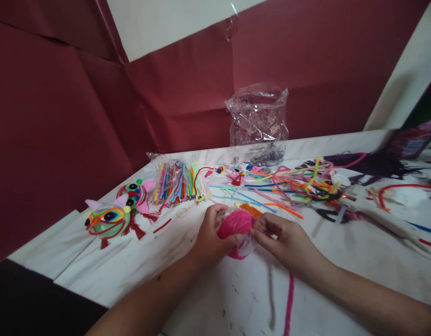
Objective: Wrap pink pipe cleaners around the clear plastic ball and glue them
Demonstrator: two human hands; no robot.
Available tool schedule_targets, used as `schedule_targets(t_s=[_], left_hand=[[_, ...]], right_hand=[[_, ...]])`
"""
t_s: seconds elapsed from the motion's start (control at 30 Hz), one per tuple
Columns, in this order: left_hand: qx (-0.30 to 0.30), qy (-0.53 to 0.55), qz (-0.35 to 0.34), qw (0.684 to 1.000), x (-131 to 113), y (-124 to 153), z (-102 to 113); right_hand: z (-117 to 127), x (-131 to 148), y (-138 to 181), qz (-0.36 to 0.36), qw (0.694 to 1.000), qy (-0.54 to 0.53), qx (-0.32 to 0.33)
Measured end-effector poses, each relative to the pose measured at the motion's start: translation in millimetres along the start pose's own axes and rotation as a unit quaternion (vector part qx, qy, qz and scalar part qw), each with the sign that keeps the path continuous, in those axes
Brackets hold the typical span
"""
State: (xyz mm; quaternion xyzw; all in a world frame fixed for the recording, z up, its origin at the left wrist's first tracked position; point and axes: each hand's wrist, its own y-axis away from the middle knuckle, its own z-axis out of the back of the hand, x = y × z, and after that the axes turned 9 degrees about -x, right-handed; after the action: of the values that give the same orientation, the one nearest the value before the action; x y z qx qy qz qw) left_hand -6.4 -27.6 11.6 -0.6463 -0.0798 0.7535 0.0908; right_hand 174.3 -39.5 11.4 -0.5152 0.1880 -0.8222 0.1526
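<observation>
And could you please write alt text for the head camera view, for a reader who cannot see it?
Two bare hands hold a rounded, mostly pink craft piece at a white table. Two colorful animal-like figures and bundled pipe cleaners sit at left; scissors and a glue gun lie at right, near loose pipe cleaners.

On the bench, two ornaments stand at left. Right of them lies a bundle of pipe cleaners, then loose pipe cleaners before a plastic bag, then a glue gun.
</observation>
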Motion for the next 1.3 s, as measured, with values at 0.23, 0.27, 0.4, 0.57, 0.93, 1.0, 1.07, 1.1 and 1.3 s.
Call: schedule_targets(t_s=[0.23, 0.27, 0.4, 0.57, 0.93, 1.0, 1.07, 1.1, 1.3], left_hand=[[0.011, -0.005, -0.009, 1.000, -0.1, -0.6, 1.9], [0.008, -0.004, -0.009, 1.000, -0.9, -0.8, 1.8], [-0.020, -0.008, -0.001, 1.000, -1.5, -1.6, 1.5], [-0.041, -0.009, -0.017, 0.999, 8.2, -2.0, 2.0], [-0.006, -0.006, -0.014, 1.000, 3.7, -1.3, 2.2], [-0.008, -0.009, -0.021, 1.000, 1.9, -0.6, 1.7], [-0.012, -0.009, -0.018, 1.000, 1.3, 0.1, 1.1], [-0.013, -0.010, -0.014, 1.000, 1.2, 0.3, 1.0], [-0.022, -0.071, -0.037, 0.997, 1.6, -1.5, 4.4]], right_hand=[[0.4, 3.9, 1.4, 0.001, 1.000, -0.007, 0.003], [0.5, 3.7, 1.5, -0.001, 1.000, -0.008, 0.005], [0.7, 0.3, 0.5, -0.010, 1.000, -0.024, 0.010], [0.2, -4.3, -1.4, -0.006, 1.000, -0.025, 0.007], [1.6, 0.2, 0.1, 0.009, 1.000, -0.003, -0.004], [1.3, 0.8, 0.6, 0.007, 1.000, 0.002, -0.003], [1.0, 1.8, 1.0, 0.008, 1.000, 0.008, -0.001], [0.9, 2.5, 1.2, 0.008, 1.000, 0.010, 0.000], [0.6, 5.5, 2.3, 0.004, 1.000, 0.005, 0.005]])
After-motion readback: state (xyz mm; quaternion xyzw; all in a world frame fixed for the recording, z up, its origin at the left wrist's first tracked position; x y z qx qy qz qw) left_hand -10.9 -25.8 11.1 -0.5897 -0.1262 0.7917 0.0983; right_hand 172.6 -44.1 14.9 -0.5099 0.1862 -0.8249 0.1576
